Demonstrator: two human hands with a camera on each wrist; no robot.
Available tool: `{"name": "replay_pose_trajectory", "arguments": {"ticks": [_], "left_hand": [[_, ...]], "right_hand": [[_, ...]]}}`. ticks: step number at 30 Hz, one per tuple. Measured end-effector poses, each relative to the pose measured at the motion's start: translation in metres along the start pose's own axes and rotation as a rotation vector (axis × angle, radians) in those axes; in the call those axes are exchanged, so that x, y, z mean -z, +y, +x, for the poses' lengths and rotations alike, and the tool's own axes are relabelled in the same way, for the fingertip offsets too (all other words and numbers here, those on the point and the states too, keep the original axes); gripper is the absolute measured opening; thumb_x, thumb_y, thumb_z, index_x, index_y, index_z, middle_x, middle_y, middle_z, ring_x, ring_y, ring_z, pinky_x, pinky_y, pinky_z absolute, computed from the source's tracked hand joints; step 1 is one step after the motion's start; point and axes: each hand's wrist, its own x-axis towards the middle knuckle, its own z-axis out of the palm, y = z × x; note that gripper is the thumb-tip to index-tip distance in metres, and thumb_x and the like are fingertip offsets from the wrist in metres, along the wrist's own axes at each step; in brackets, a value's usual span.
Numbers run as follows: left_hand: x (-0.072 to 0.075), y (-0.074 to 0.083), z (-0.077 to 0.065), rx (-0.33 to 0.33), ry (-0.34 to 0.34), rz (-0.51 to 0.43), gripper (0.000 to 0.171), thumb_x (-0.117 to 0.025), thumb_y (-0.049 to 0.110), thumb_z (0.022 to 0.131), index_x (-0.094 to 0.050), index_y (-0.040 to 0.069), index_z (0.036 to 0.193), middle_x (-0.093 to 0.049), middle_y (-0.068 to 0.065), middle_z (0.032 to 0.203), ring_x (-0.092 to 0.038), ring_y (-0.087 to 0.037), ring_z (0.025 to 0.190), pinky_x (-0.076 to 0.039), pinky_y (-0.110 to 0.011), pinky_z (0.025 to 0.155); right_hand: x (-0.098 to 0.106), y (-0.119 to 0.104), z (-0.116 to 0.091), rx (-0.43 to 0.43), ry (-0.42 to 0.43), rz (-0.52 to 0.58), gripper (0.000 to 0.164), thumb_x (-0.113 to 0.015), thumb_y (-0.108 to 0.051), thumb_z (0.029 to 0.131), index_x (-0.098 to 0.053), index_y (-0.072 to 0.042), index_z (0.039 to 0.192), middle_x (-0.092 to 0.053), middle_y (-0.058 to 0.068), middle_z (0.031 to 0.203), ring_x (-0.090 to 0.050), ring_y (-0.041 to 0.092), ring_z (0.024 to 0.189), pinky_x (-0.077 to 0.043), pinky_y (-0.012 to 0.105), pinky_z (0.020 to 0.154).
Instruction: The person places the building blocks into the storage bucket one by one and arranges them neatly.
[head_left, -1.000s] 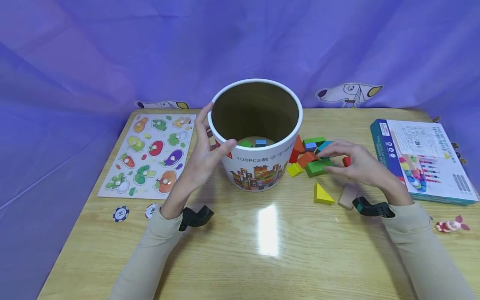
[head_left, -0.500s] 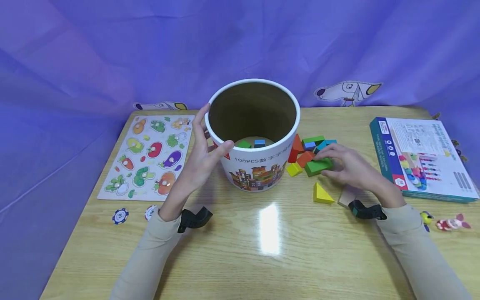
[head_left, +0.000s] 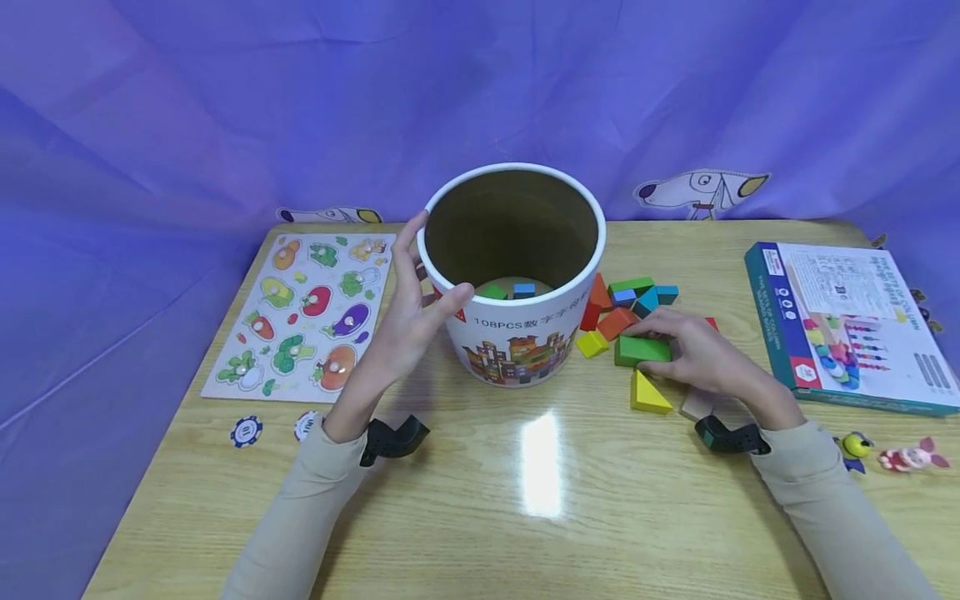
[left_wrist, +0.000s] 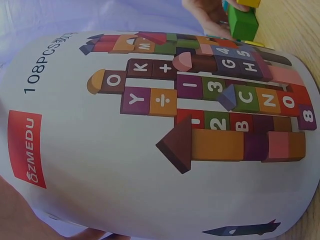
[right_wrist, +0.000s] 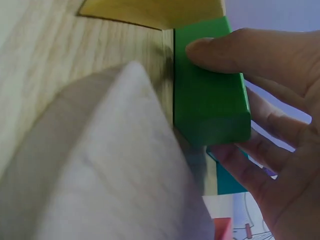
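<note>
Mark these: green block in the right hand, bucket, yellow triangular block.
Green block [right_wrist: 209, 95], right wrist view: middle of its broad face.
Bucket [head_left: 517, 340], head view: printed front wall.
Yellow triangular block [head_left: 646, 397], head view: triangular face.

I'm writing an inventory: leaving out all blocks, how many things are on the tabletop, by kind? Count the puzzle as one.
White printed cylindrical bucket: 1
White vegetable-picture puzzle board: 1
White-and-teal rectangular cardboard box: 1
Round patterned chips: 2
Small multicoloured toy figures: 2
Total: 7
</note>
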Motion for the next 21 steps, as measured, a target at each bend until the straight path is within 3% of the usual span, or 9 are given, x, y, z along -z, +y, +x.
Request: {"name": "replay_pose_trajectory", "arguments": {"ticks": [6, 13, 17, 21], "left_hand": [[0.0, -0.001, 0.0, 0.0, 0.001, 0.002, 0.105, -0.067, 0.072, 0.074, -0.005, 0.038, 0.151, -0.022, -0.019, 0.152, -0.036, -0.034, 0.134, -0.044, -0.061, 0.097], [0.0, -0.001, 0.0, 0.004, 0.002, 0.007, 0.105, -0.067, 0.073, 0.074, -0.005, 0.038, 0.151, -0.021, -0.018, 0.153, -0.038, -0.032, 0.133, -0.043, -0.061, 0.097], [0.0, -0.001, 0.0, 0.002, -0.002, 0.006, 0.104, -0.067, 0.072, 0.074, -0.005, 0.039, 0.151, -0.021, -0.017, 0.153, -0.039, -0.031, 0.133, -0.042, -0.061, 0.098], [0.0, -0.002, 0.0, -0.002, -0.001, 0.002, 0.104, -0.067, 0.071, 0.074, -0.005, 0.038, 0.151, -0.021, -0.018, 0.153, -0.04, -0.034, 0.132, -0.043, -0.062, 0.097]], "right_hand": [[0.009, -0.005, -0.006, 0.04, 0.093, 0.038, 0.041, -0.079, -0.01, 0.081, -0.068, -0.015, 0.12, -0.067, 0.005, 0.115, -0.057, 0.021, 0.104, -0.05, 0.045, 0.089], [0.061, -0.04, -0.011, 0.151, 0.329, 0.084, 0.054, -0.084, 0.003, 0.071, -0.069, -0.015, 0.12, -0.065, -0.008, 0.107, -0.06, 0.0, 0.092, -0.043, 0.007, 0.087], [0.094, -0.075, -0.005, 0.305, 0.413, 0.128, 0.061, -0.081, 0.019, 0.063, -0.069, -0.003, 0.118, -0.064, -0.001, 0.107, -0.063, 0.003, 0.093, -0.046, 0.009, 0.092], [0.113, -0.114, 0.014, 0.462, 0.402, 0.195, 0.058, -0.076, 0.025, 0.063, -0.068, 0.004, 0.116, -0.065, 0.009, 0.106, -0.062, 0.014, 0.095, -0.049, 0.017, 0.093]]}}
